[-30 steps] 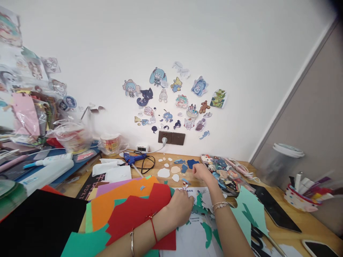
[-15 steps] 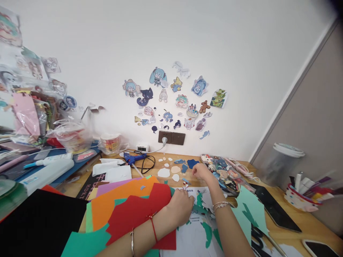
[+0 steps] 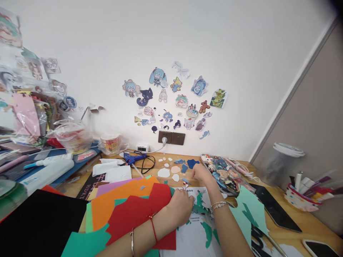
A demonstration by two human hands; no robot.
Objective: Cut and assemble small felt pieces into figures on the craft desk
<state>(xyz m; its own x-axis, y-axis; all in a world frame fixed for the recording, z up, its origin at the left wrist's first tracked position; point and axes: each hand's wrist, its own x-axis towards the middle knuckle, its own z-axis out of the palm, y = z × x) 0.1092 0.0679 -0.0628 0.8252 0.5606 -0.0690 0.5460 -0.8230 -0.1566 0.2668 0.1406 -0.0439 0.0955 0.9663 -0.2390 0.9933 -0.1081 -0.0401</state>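
My left hand (image 3: 182, 206) is curled at the edge of the red paper (image 3: 131, 214), over a printed white sheet (image 3: 184, 239) with green paper scraps (image 3: 207, 233) on it. Whatever its fingers hold is hidden. Just beyond, my right hand (image 3: 201, 174) bends down to the tabletop, fingers drawn together, with anything between them too small to make out. Dark blue cut-out (image 3: 193, 163) lies right behind these fingers. Left of them are a white cut-out (image 3: 175, 177), a beige cut-out (image 3: 175, 169) and several other small paper shapes.
Orange paper (image 3: 115, 200) and black paper (image 3: 40, 221) spread on the left. A blue glue gun (image 3: 131, 158) lies behind them. On the right are a sticker-covered pouch (image 3: 221, 171), mint paper (image 3: 254, 205), scissors (image 3: 257, 239), a dark tablet (image 3: 278, 208) and a pen holder (image 3: 301, 200).
My right hand and forearm have shifted very slightly left. My left hand and the papers look unmoved.
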